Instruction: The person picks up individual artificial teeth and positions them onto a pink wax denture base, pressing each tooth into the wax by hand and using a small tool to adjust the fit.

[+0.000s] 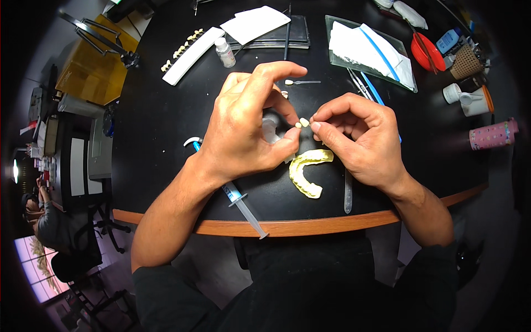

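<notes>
My left hand (246, 124) pinches 1 small tooth-shaped piece (298, 125) between thumb and index fingertip. A paler piece (304, 122) sits just right of it, beside the drawn-together fingertips of my right hand (365, 138); I cannot tell whether these grip it. The 2 pieces are above the black table (157, 171), just far of the yellow arch model (297, 172). I judge this step as close fingertip handling; the next move seems to call for a light, steady pinch.

Black top (315, 288) with dark, roughly elbow-length sleeves (166, 293), bare forearms (172, 213)
</notes>
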Demonstrator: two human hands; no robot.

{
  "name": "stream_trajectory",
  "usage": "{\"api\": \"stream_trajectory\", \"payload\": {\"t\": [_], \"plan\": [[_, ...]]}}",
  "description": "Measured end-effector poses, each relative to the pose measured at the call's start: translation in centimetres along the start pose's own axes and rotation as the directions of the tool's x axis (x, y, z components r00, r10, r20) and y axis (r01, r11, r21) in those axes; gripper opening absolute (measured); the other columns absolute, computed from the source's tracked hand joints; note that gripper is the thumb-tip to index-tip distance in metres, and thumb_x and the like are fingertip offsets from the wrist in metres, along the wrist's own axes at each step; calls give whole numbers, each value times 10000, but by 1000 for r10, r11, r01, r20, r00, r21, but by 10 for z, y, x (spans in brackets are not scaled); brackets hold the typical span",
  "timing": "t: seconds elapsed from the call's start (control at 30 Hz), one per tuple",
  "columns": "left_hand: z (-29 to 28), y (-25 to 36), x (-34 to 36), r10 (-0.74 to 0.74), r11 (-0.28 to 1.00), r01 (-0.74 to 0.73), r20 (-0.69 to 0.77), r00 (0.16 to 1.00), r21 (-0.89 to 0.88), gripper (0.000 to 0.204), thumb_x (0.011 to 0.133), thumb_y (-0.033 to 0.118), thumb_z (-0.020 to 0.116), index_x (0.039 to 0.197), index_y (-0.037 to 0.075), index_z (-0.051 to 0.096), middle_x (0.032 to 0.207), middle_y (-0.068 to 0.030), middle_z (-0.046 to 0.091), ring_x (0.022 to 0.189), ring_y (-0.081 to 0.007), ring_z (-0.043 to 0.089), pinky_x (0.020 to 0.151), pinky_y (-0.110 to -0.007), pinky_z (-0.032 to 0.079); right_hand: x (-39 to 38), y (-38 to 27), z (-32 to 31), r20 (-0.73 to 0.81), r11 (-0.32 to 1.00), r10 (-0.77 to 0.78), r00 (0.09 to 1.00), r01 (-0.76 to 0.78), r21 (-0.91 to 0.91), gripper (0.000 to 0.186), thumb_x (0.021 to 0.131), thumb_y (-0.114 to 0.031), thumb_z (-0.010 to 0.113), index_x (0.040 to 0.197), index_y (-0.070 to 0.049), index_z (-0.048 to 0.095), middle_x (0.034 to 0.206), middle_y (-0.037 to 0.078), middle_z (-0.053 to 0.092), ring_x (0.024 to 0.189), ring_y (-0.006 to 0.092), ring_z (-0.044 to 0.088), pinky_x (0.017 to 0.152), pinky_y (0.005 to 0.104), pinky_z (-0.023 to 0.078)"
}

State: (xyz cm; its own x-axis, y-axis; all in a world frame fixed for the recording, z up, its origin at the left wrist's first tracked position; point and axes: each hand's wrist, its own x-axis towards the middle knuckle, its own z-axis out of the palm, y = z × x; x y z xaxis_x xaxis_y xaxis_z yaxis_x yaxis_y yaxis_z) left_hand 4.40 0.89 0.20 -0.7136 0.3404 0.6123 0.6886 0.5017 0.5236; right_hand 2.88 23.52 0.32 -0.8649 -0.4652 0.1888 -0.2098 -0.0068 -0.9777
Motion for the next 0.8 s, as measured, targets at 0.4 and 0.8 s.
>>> {"api": "stream_trajectory", "payload": {"t": [0.4,0.8], "plan": [[-1,1,-1,9,998,-10,12,1000,64,764,651,-9,802,1382,22,581,815,-25,755,803,-127,716,832,-264,517,2,4,1,15,987,-91,996,92,-129,55,890,65,739,939,42,730,851,64,733,780,68,698,682,217,554],[-2,0,0,36,995,-39,33,999,95,769,646,-11,808,1383,10,589,891,-39,766,828,-122,731,824,-267,526,3,4,-2,31,978,-133,991,136,-158,62,881,67,732,940,50,738,877,91,746,793,103,728,706,237,587]]}}
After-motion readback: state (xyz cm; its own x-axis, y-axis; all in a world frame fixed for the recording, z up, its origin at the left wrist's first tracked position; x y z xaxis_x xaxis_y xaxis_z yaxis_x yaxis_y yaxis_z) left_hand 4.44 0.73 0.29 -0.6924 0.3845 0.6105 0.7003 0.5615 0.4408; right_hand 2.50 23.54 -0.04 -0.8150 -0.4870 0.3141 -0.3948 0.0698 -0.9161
